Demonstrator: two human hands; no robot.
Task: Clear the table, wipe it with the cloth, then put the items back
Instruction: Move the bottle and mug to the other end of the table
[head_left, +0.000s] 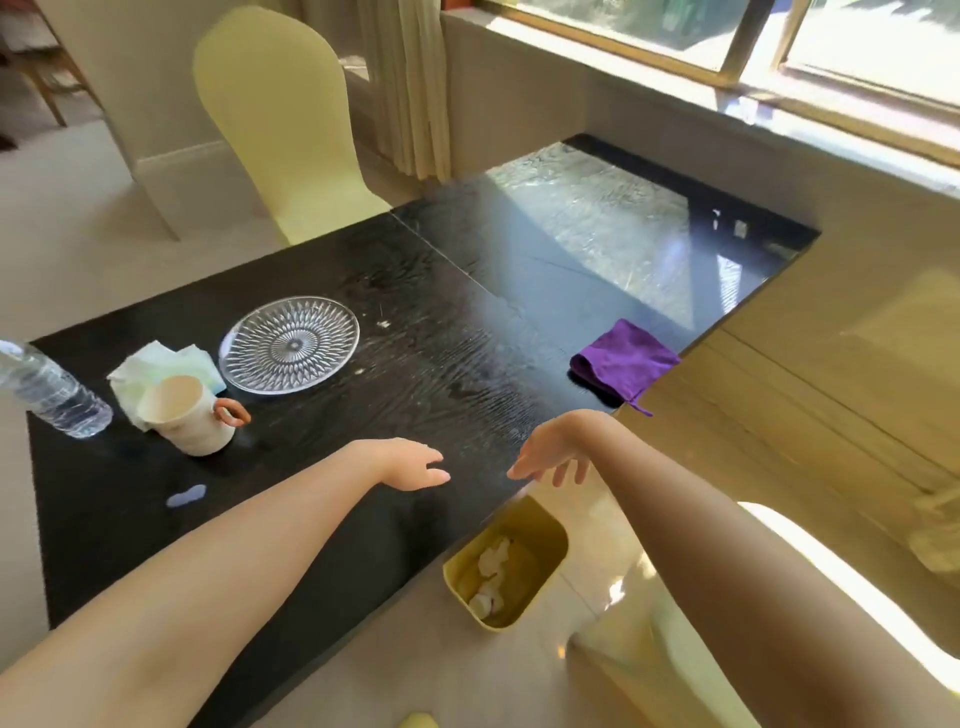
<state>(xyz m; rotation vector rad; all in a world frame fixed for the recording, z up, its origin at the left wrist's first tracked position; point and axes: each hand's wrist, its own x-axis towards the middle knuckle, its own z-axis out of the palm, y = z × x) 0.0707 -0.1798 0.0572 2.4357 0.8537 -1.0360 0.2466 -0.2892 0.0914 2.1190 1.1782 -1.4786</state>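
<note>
The black wood-grain counter (441, 374) is holding the clear plastic water bottle (49, 389), cream handled mug (187, 415), white tissues (156, 358) and cut-glass plate (289, 344) at its left, the folded purple cloth (626, 358) is lying unused at its right edge, and the left hand (410, 462) and right hand (550, 452) are hovering empty near the front edge with fingers loosely spread, so clearing is seemingly only beginning.

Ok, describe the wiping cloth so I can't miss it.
Take the black table and follow its right edge toward the window. The cloth lies folded at that edge. It is the only purple thing; the tissues by the mug are pale.

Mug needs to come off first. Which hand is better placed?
Probably left: the left hand hovers open, closer to the mug; the right hand sits nearer the purple cloth.
</note>
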